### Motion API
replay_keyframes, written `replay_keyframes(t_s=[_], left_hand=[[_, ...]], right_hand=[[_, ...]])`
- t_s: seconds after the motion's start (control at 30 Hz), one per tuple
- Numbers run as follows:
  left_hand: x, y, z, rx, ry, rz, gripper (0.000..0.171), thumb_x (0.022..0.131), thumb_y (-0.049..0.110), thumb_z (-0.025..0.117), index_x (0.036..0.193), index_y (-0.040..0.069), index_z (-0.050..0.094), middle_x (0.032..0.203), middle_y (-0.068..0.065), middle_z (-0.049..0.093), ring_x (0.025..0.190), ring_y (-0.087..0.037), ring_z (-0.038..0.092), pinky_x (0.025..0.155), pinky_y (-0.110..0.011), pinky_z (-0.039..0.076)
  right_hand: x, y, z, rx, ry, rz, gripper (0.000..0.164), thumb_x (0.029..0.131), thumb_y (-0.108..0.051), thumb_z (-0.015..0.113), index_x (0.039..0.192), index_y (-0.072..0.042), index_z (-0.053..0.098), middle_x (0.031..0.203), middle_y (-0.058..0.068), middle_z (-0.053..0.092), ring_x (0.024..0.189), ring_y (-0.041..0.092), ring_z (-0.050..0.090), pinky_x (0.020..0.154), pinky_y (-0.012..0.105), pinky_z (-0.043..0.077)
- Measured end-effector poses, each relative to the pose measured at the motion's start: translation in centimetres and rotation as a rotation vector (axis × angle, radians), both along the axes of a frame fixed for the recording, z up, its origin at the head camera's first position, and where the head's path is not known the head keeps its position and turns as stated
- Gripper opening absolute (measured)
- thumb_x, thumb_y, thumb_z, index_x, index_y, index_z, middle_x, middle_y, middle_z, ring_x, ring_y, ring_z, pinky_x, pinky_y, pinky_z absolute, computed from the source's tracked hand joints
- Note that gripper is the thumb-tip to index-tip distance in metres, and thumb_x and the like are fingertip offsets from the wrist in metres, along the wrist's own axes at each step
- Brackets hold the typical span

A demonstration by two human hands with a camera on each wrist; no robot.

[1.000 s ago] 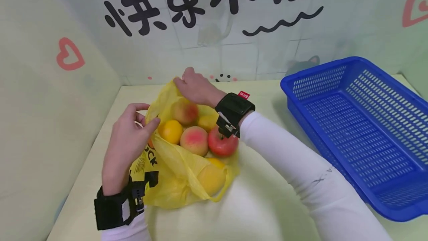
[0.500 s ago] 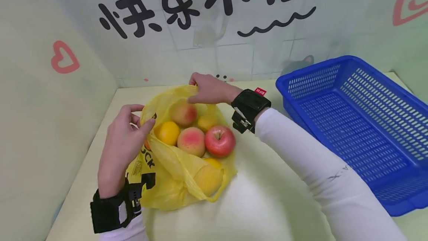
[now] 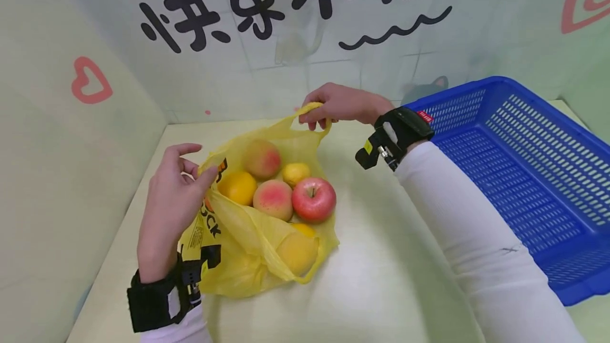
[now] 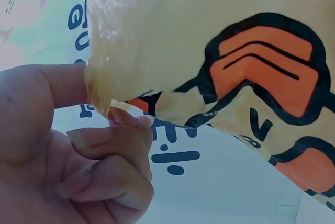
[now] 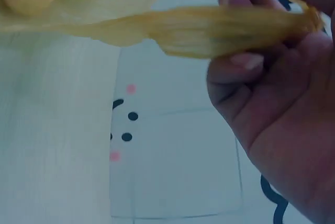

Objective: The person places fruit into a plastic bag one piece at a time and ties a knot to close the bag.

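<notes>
A yellow plastic bag (image 3: 233,263) lies with its mouth spread, several fruits inside. Among them are a red apple (image 3: 313,200), two peaches (image 3: 273,200), an orange fruit (image 3: 240,188) and a small lemon-like fruit (image 3: 295,174). Another yellow fruit (image 3: 296,254) shows partly through the plastic at the front. Thumb and index finger of my left hand (image 3: 171,200) pinch the bag's left edge, also plain in the left wrist view. My right hand (image 3: 345,104) has its fingers through the raised back handle (image 5: 183,30) and grips it, pulling it up taut.
To the right stands a blue plastic basket (image 3: 495,168) with slotted walls, partly behind my right forearm. A wall (image 3: 324,78) with black lettering rises behind the table (image 3: 362,279), and another wall (image 3: 57,173) bounds the left side.
My right hand has moved right and up from the bag's back rim and now holds the handle, lifting that side. The apple and lemon-like fruit show more fully. My left hand keeps its pinch.
</notes>
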State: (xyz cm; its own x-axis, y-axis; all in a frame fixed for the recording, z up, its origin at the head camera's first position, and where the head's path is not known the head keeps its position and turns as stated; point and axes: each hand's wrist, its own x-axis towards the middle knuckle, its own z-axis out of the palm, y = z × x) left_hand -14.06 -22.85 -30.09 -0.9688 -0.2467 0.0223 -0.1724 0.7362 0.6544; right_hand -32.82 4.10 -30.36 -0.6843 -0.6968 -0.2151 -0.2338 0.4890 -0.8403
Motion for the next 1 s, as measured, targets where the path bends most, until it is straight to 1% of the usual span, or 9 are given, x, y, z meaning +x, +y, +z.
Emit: replay_keyframes(t_s=[0.17,0.23,0.33,0.5,0.6,0.67,0.77,0.9,1.0], left_hand=[[0.0,-0.1,0.0,0.016,0.000,0.005,0.056,0.098,0.030,0.058,0.147,0.012,0.035,0.097,-0.009,0.050,0.067,-0.022,0.052,0.055,-0.026,0.044],[0.1,-0.1,0.0,0.010,-0.007,-0.014,0.056,0.098,0.030,0.058,0.146,0.012,0.036,0.098,-0.009,0.050,0.068,-0.023,0.052,0.055,-0.026,0.044],[0.5,0.1,0.1,-0.071,0.018,-0.075,0.054,0.098,0.032,0.058,0.144,0.011,0.041,0.101,-0.013,0.051,0.076,-0.026,0.052,0.059,-0.028,0.043],[2.1,1.9,0.9,-0.259,0.351,-0.202,0.032,0.088,0.019,0.074,0.117,0.006,0.067,0.103,-0.017,0.053,0.091,-0.030,0.047,0.073,-0.037,0.034],[3.3,3.3,1.5,-0.337,0.504,-0.433,0.015,0.077,0.012,0.083,0.090,0.010,0.076,0.091,-0.007,0.058,0.085,-0.020,0.050,0.074,-0.034,0.037],[4.1,4.4,1.7,-0.374,0.437,-0.639,0.012,0.077,0.015,0.084,0.085,0.018,0.076,0.090,0.003,0.058,0.084,-0.014,0.051,0.074,-0.032,0.038],[4.8,6.1,1.4,-0.388,0.134,-0.881,0.018,0.076,0.028,0.085,0.089,0.029,0.073,0.103,0.009,0.059,0.101,-0.013,0.052,0.089,-0.040,0.036],[4.7,8.3,0.1,-0.459,-0.223,-0.928,0.033,0.064,0.036,0.092,0.081,0.031,0.065,0.118,0.004,0.058,0.120,-0.023,0.042,0.097,-0.054,0.027],[4.3,9.2,-0.8,-0.532,-0.283,-0.906,0.033,0.063,0.022,0.090,0.068,0.028,0.058,0.115,0.002,0.059,0.115,-0.025,0.042,0.098,-0.056,0.025]], right_hand=[[0.4,1.3,0.2,-0.313,-0.163,0.072,0.023,0.099,-0.019,0.051,0.085,-0.007,0.066,0.084,0.006,0.065,0.086,0.023,0.057,0.075,0.028,0.043],[0.4,1.6,-0.1,-0.419,-0.205,0.047,0.027,0.102,-0.016,0.046,0.085,-0.007,0.065,0.084,0.005,0.064,0.087,0.023,0.057,0.075,0.028,0.043],[0.4,1.8,-0.5,-0.448,-0.202,-0.046,0.030,0.105,-0.019,0.042,0.090,-0.007,0.065,0.081,0.004,0.060,0.081,0.020,0.054,0.073,0.027,0.040],[0.2,1.8,-0.7,-0.349,-0.145,-0.171,0.027,0.105,-0.024,0.045,0.099,-0.005,0.065,0.077,0.002,0.054,0.077,0.018,0.050,0.070,0.026,0.038],[0.3,1.7,-0.6,-0.337,-0.123,-0.208,0.027,0.105,-0.024,0.046,0.102,-0.004,0.065,0.077,0.002,0.054,0.078,0.019,0.050,0.070,0.026,0.039],[0.3,1.6,-0.4,-0.335,-0.115,-0.218,0.027,0.105,-0.024,0.046,0.103,-0.004,0.064,0.078,0.002,0.055,0.078,0.019,0.050,0.071,0.026,0.039],[0.4,1.5,-0.3,-0.334,-0.111,-0.225,0.028,0.105,-0.024,0.046,0.106,-0.003,0.064,0.079,0.002,0.056,0.080,0.019,0.051,0.072,0.025,0.040],[0.3,1.5,-0.4,-0.327,-0.108,-0.229,0.028,0.105,-0.024,0.046,0.108,-0.003,0.064,0.080,0.003,0.057,0.080,0.019,0.051,0.072,0.025,0.040],[0.3,1.5,-0.4,-0.324,-0.104,-0.232,0.029,0.105,-0.024,0.046,0.109,-0.002,0.064,0.082,0.006,0.057,0.080,0.019,0.051,0.071,0.025,0.040]])
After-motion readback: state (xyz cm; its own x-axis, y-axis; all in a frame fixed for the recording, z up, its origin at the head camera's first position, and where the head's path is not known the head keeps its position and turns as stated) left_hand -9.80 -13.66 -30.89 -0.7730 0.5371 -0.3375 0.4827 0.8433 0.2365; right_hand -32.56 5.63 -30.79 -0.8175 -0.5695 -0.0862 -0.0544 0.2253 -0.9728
